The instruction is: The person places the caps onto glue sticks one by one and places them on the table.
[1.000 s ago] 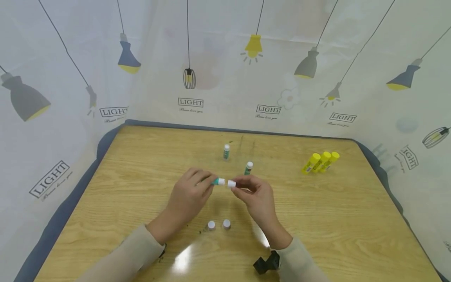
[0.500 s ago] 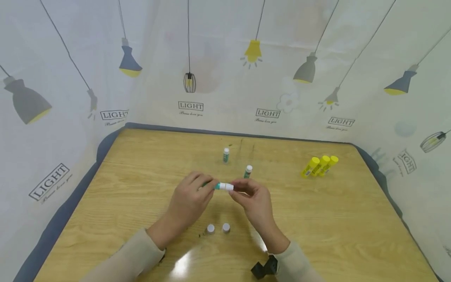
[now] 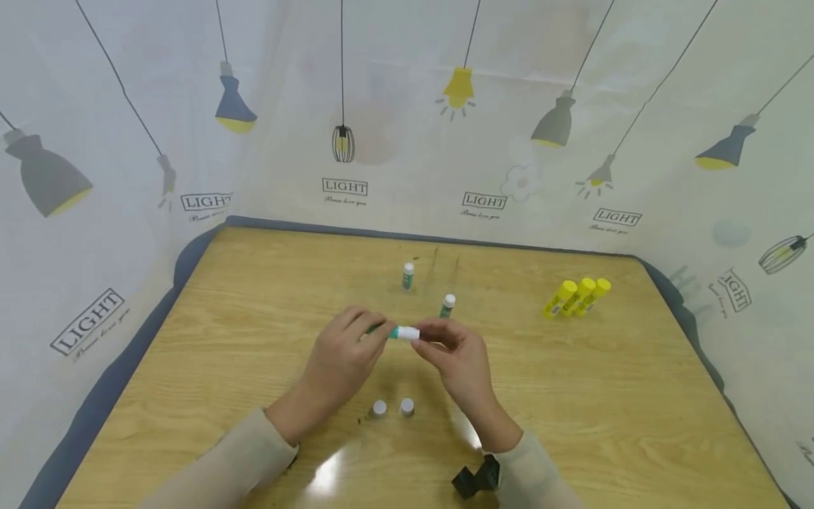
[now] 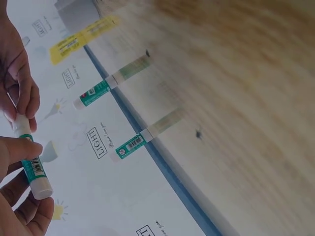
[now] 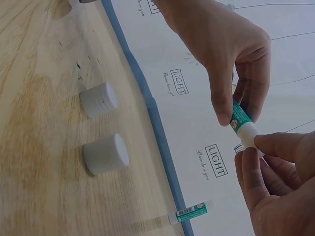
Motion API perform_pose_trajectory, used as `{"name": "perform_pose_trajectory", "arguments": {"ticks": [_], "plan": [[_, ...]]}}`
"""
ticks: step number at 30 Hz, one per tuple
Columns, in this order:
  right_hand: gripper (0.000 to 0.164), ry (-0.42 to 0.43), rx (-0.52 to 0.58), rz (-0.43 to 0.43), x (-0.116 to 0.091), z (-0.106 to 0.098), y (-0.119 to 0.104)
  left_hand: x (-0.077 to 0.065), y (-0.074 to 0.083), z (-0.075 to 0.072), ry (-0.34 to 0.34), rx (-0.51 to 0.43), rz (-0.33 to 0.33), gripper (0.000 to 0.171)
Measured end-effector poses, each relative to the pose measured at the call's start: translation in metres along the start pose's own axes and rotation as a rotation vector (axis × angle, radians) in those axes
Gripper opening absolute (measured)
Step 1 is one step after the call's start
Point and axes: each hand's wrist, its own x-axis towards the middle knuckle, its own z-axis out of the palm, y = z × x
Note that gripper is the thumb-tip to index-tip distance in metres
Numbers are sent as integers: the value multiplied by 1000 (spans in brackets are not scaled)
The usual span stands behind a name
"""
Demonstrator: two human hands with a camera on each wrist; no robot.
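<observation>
A green-and-white glue stick (image 3: 405, 333) is held level above the table between both hands. My left hand (image 3: 346, 353) grips its green body, seen clearly in the left wrist view as the labelled barrel (image 4: 35, 168). At the other end, my right hand (image 3: 463, 360) pinches the white cap (image 5: 250, 136) between thumb and fingers. Cap and barrel touch with no visible gap. Below the hands, two loose white caps (image 3: 379, 408) stand on the table, large in the right wrist view as one cap (image 5: 98, 100) and another cap (image 5: 106, 154).
Two green glue sticks with white tops stand beyond the hands, one farther back (image 3: 408, 276) and one nearer (image 3: 448, 305). Three yellow glue sticks (image 3: 561, 298) stand together at the right. A printed curtain (image 3: 407, 141) surrounds the wooden table (image 3: 242, 283).
A second ago a small gap separated the right hand's white cap from the glue stick; they have come together and now stay joined. The loose caps and standing glue sticks have not moved.
</observation>
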Motion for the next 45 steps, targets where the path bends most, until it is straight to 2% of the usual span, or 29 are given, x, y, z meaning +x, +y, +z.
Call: {"name": "perform_pose_trajectory", "arguments": {"ticks": [6, 19, 24, 37, 45], "plan": [[19, -4, 8, -2, 1, -1, -1, 2, 1, 0, -2, 8, 9, 13], [20, 3, 8, 7, -1, 0, -7, 5, 4, -1, 54, 6, 42, 11], [19, 24, -6, 8, 0, 2, -6, 5, 5, 1, 79, -10, 59, 11], [16, 109, -56, 37, -4, 5, -2, 6, 13, 2, 72, 3, 108, 10], [16, 143, -78, 51, -4, 6, -3, 7, 15, 4, 73, 56, 127, 10]]}}
